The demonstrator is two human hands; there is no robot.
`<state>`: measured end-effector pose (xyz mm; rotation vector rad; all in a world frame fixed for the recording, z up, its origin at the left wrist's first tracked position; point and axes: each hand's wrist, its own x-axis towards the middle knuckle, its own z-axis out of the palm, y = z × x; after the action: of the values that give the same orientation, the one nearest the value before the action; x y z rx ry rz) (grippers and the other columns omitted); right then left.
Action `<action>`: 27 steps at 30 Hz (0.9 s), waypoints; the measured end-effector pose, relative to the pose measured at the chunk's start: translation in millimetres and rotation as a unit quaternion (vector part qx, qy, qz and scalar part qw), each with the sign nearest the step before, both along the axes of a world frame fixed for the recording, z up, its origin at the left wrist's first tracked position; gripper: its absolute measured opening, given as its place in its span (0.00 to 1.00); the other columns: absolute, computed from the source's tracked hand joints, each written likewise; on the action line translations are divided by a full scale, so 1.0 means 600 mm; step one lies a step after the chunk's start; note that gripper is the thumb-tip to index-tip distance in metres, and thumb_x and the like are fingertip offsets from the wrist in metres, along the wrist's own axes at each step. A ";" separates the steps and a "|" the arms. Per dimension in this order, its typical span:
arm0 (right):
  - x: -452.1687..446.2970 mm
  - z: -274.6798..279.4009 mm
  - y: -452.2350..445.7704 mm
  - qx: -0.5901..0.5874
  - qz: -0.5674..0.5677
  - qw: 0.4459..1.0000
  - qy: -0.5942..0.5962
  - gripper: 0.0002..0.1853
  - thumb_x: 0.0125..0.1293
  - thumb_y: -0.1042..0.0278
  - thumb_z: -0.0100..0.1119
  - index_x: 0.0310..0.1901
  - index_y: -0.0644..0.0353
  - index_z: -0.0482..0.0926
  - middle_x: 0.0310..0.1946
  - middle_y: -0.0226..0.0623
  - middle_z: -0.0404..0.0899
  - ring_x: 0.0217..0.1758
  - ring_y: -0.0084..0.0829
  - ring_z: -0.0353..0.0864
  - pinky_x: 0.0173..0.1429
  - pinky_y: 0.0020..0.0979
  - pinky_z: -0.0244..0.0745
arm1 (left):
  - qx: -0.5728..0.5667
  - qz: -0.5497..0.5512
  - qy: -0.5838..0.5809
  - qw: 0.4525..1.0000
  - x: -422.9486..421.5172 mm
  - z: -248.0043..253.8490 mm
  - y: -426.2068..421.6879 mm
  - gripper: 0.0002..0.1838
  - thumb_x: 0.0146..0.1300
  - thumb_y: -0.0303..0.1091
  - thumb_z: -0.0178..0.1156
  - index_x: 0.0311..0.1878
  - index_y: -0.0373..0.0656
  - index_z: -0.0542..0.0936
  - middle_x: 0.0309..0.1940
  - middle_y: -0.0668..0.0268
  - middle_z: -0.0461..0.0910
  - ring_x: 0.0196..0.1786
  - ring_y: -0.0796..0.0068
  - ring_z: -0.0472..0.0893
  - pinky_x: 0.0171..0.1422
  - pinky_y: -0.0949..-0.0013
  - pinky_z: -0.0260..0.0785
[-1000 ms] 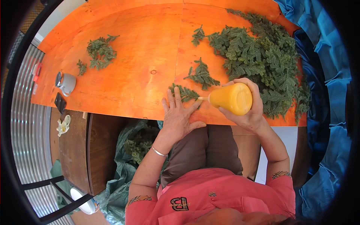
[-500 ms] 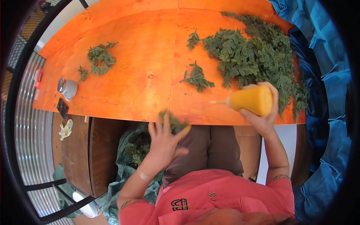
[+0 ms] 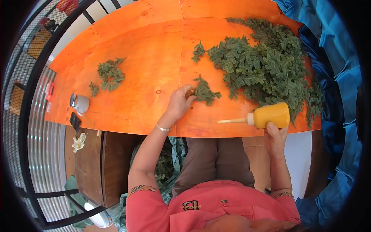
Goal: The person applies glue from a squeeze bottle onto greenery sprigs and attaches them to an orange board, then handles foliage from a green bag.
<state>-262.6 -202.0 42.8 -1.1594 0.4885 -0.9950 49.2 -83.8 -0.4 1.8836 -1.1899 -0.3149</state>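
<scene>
My left hand (image 3: 181, 101) is at the left side of a small green sprig (image 3: 205, 92) that lies on the orange table (image 3: 135, 77), its fingers pinched on the sprig's edge. In my right hand (image 3: 275, 137) is a yellow squeeze bottle (image 3: 272, 115), tipped on its side with the long nozzle pointing left, just above the table near its front edge. A smaller sprig (image 3: 198, 52) lies farther back. Beyond the bottle, a large heap of green branches (image 3: 266, 65) covers the table's right side.
At the left are a clump of sprigs (image 3: 111, 74), a grey jar (image 3: 80, 103), a dark phone-like object (image 3: 75, 121) and a red item (image 3: 49, 90). A green bag (image 3: 176, 154) with foliage sits below the table. Blue cloth (image 3: 346, 96) hangs at the right.
The sprig formerly under my left hand has left the table, and that hand has moved up to another sprig. My right hand has moved the bottle right and laid it more level.
</scene>
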 end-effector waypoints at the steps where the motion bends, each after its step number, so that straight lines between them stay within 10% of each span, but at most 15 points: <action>1: -0.007 -0.001 -0.005 -0.019 -0.006 1.000 -0.003 0.39 0.56 0.68 0.70 0.65 0.61 0.57 0.56 0.44 0.72 0.58 0.33 0.74 0.64 0.37 0.69 | 0.032 0.017 0.001 0.999 -0.006 0.001 0.005 0.13 0.57 0.24 0.65 0.46 0.38 0.79 0.43 0.54 0.82 0.41 0.56 0.83 0.42 0.63 0.76; 4: -0.021 -0.006 -0.013 -0.045 -0.015 0.999 -0.013 0.39 0.56 0.68 0.69 0.66 0.61 0.57 0.57 0.45 0.72 0.58 0.34 0.74 0.66 0.38 0.67 | -0.025 0.105 -0.268 0.957 -0.072 0.015 0.091 0.10 0.57 0.23 0.64 0.42 0.40 0.79 0.36 0.57 0.81 0.32 0.57 0.82 0.34 0.64 0.75; 14: -0.042 -0.039 0.002 -0.026 -0.045 0.999 -0.012 0.38 0.57 0.69 0.68 0.66 0.62 0.58 0.57 0.47 0.72 0.60 0.35 0.73 0.67 0.39 0.66 | 0.015 0.122 -0.016 0.992 -0.255 0.006 0.089 0.19 0.61 0.23 0.62 0.56 0.35 0.77 0.37 0.51 0.78 0.38 0.54 0.80 0.43 0.60 0.74; 27: -0.056 -0.043 0.003 -0.039 -0.079 0.996 -0.017 0.42 0.58 0.69 0.68 0.70 0.64 0.54 0.56 0.43 0.72 0.61 0.35 0.73 0.69 0.39 0.65 | -0.044 -0.177 -0.206 0.962 -0.116 -0.013 0.102 0.20 0.53 0.22 0.66 0.51 0.34 0.77 0.53 0.50 0.75 0.58 0.46 0.73 0.59 0.53 0.69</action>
<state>-296.2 -200.5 17.0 -1.1849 0.5240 -1.1765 -20.1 -22.5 -8.4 1.6990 -1.7974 -0.0551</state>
